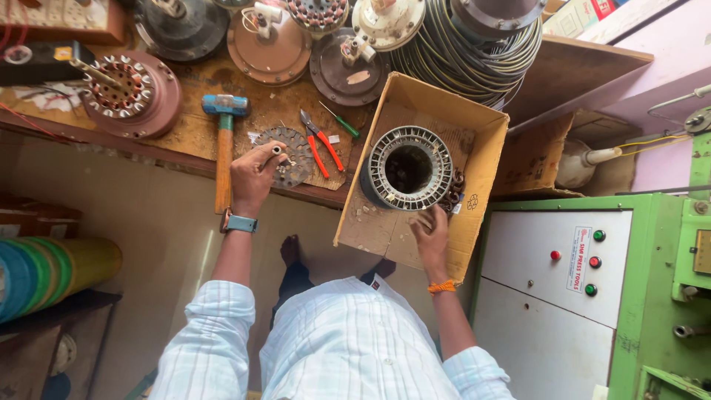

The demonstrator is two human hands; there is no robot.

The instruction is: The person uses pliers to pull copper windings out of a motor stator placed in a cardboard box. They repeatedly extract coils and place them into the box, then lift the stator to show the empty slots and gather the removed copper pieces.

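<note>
My left hand (255, 176) rests at the wooden bench's front edge, fingers curled on a small metal piece beside a flat round toothed metal disc (290, 152). My right hand (432, 232) lies inside an open cardboard box (489, 159), its fingers touching the box floor just below a grey ring-shaped slotted stator core (409, 168). Small copper-coloured parts (454, 194) sit at the core's right side.
A blue-headed hammer (224, 141), red-handled pliers (323, 144) and a green screwdriver (342, 122) lie on the bench (194, 130). Several fan motor housings and a wound stator (127, 89) stand behind. A green machine cabinet (563, 296) with buttons stands right; coloured rolls (44, 274) left.
</note>
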